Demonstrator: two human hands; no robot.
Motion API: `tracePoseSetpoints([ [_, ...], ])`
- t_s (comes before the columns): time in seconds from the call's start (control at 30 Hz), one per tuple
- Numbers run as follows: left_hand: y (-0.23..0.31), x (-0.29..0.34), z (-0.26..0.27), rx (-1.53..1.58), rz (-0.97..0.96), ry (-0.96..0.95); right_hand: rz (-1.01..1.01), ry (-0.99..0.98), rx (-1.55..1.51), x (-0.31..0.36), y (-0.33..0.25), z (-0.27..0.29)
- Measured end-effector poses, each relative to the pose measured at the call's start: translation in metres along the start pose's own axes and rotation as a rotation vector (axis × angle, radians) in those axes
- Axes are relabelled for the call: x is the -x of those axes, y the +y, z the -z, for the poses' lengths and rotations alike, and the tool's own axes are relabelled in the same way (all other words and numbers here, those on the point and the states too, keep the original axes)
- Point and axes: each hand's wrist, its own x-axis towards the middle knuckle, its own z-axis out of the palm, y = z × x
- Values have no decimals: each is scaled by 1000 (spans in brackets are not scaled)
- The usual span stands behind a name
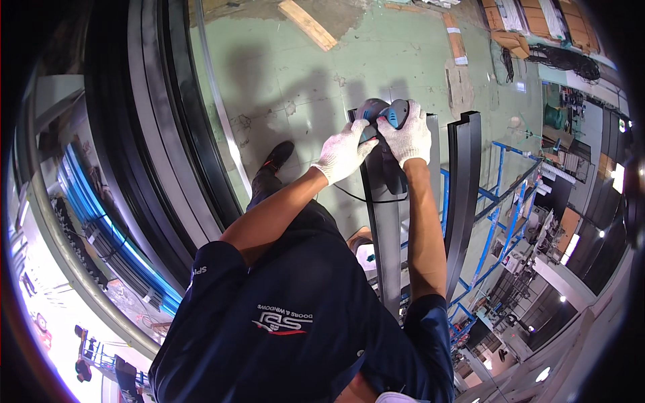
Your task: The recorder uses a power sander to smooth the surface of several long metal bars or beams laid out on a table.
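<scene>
Both my hands wear white knit work gloves and grip a dark grey and blue corded power tool [384, 113]; its exact kind is hard to make out. My left hand [344, 152] closes round its near left side, while my right hand [408, 138] wraps its right side by the rounded blue part. The tool rests at or just over the far end of a long dark metal profile [384, 232], which runs back toward my body. A black cord [359, 199] loops below my left hand. The tool's underside is hidden.
Another dark profile [462, 181] lies to the right, near a blue metal frame [494, 195]. Long black and grey profiles [151, 127] are stacked at left, beside blue-wrapped lengths [101, 215]. A wooden plank [308, 24] lies on the green floor [289, 74]. Cartons [537, 20] stand far right.
</scene>
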Motion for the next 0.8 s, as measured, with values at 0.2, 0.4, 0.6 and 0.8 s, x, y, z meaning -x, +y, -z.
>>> tracePoseSetpoints([
  [0.2,1,-1,-3,14,15,-21,6,14,2,-1,5,-2],
  [0.4,10,-1,2,42,83,-73,-11,-19,7,-1,4,1],
  [0.6,10,-3,2,29,87,-53,-5,-19,-3,-2,0,3],
  [0.8,14,-10,-4,20,118,-81,-20,28,-15,-3,7,0],
])
